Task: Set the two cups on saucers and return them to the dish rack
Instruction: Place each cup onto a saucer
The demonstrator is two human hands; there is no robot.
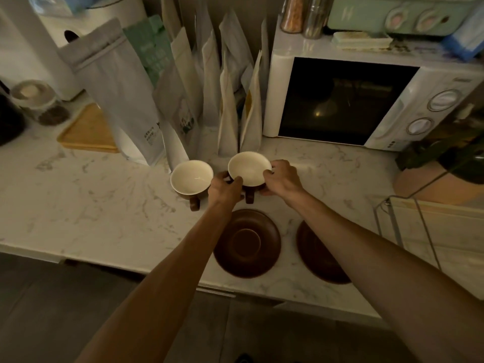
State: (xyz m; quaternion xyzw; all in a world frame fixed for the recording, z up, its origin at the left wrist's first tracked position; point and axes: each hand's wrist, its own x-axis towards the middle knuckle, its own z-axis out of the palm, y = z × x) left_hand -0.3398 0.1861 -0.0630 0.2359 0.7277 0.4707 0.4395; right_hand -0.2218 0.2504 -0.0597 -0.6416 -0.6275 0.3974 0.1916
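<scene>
While both hands [225, 188] [280, 178] clamp their grip around it, the round glazed cup [248, 167] shines cream inside.

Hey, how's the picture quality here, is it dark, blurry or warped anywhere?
Head view: dim overall, and the floor at the bottom is nearly black. The cups with pale insides stand out, while the brown saucers look murky. The microwave door shows small light reflections. The wide lens bends the counter edge and stretches the forearms. Bags at the back look soft.
</scene>
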